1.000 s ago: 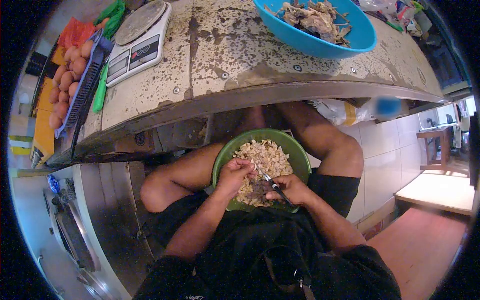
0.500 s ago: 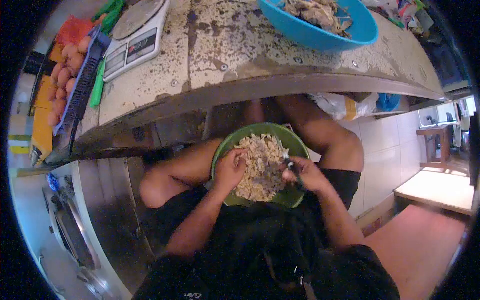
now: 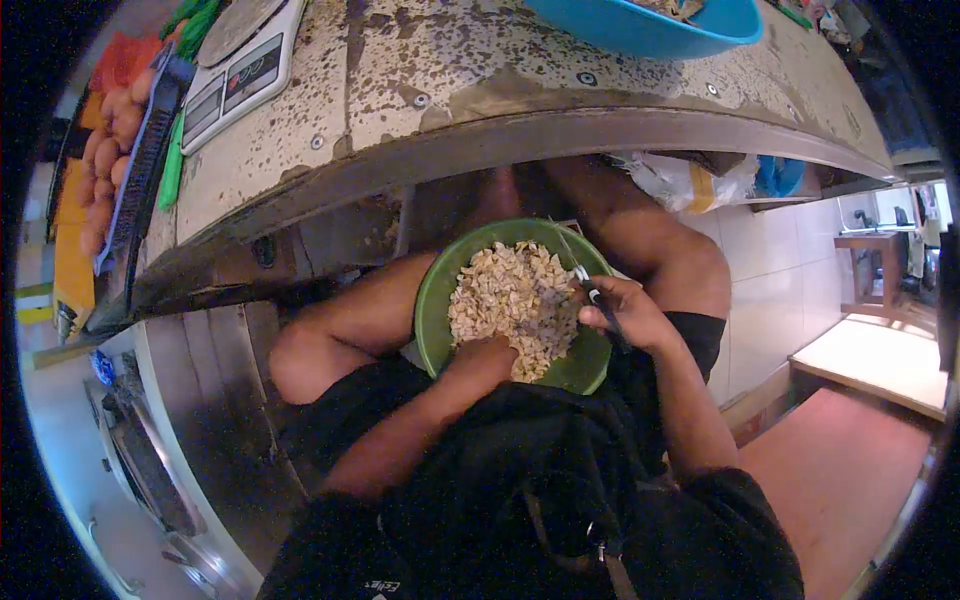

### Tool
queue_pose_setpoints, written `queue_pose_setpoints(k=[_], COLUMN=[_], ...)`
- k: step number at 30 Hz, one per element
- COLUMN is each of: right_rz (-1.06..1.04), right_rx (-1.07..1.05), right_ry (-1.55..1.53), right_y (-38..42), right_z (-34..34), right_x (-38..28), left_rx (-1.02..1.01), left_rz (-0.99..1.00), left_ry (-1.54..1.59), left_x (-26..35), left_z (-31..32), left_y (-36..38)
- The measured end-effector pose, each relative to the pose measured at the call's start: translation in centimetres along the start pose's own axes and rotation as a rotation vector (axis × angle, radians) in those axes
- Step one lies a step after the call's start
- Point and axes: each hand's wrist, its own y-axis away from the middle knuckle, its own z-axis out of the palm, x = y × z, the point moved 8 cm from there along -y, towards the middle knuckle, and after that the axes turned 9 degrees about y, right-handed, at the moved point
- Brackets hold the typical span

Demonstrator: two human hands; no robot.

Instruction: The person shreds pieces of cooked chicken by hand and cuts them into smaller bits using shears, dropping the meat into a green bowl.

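A green bowl sits between my legs, holding a heap of pale chopped pieces that look like cooked meat. My left hand is down at the near left side of the heap, its fingers curled into the pieces; what they grip is hidden. In my right hand, over the bowl's right side, is a pair of scissors with dark handles. Their metal blades point up and away, towards the far rim.
A worn, speckled table spans the space ahead, its edge above my knees. On it are a blue basin, a white kitchen scale, a green-handled tool and a tray of eggs. A reddish bench stands at right.
My left hand has moved from the bowl's left side down to the near part of the heap. The scissors, now seen more clearly, have risen slightly. The view has tilted down a little.
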Motion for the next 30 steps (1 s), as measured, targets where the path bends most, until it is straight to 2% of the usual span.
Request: queue_pose_setpoints(k=[2, 4, 8, 11, 14, 15, 16, 17, 19, 20, 22, 23, 24, 26, 28, 30], right_rz=[-0.014, 0.003, 0.001, 0.006, 0.063, 0.061, 0.063, 0.063, 0.038, 0.014, -0.048, -0.108, -0.111, 0.004, 0.078, -0.024], right_rx=[-0.028, -0.030, -0.021, 0.006, -0.022, -0.021, -0.008, 0.005, 0.002, -0.002, -0.046, -0.091, -0.092, -0.222, -0.265, -0.268], right_ry=[-0.135, -0.095, -0.046, 0.029, -0.058, -0.056, -0.043, -0.030, -0.021, -0.013, -0.080, -0.148, -0.145, -0.171, -0.107, -0.011], right_y=[-0.1, 0.0, -0.3, -0.4, -0.5, -0.4, -0.4, -0.4, -0.5, -0.6, -0.7, -0.7, -0.4, 0.5, 0.8, 0.5], right_z=[0.6, 0.5, 0.4, 0.1, 0.4, 0.4, 0.3, 0.2, 0.2, 0.3, 1.1, 1.6, 1.7, 3.1, 4.2, 5.7], right_x=[0.2, -0.5, -0.5, 0.0, 0.8, 0.7, 0.6, 0.5, 0.7, 0.9, 1.1, 0.9, 0.3, -0.8, -0.3, 0.3], left_rx=[0.023, -0.033, -0.054, -0.077, -0.171, -0.058, 0.054, 0.057, 0.150, 0.152, 0.552, 0.560, 0.565, 0.643, 0.660, 0.677], left_rz=[-0.009, 0.008, -0.014, -0.010, -0.006, -0.076, -0.145, -0.144, -0.042, -0.041, 0.003, -0.053, -0.050, 0.059, 0.043, 0.057], left_ry=[-0.009, -0.104, -0.109, -0.061, -0.019, 0.081, 0.181, 0.179, 0.319, 0.318, 0.915, 1.050, 1.049, 1.598, 1.655, 1.796], left_x=[-0.2, -0.2, -0.9, 0.4, -0.6, -3.0, -3.5, -3.7, -0.3, -1.0, -2.7, -3.6, -3.9, -5.1, -5.6, -6.0], left_z=[0.5, 0.8, 1.9, 0.4, 1.9, 3.5, 2.6, 2.2, -3.7, -3.5, -6.9, -7.1, -7.7, -8.5, -8.5, -8.3], left_y=[-0.5, -1.1, -1.4, -0.7, -0.8, -1.7, -1.7, -1.7, -0.6, -0.9, -0.4, -0.4, -0.6, -0.5, -0.7, -0.7])
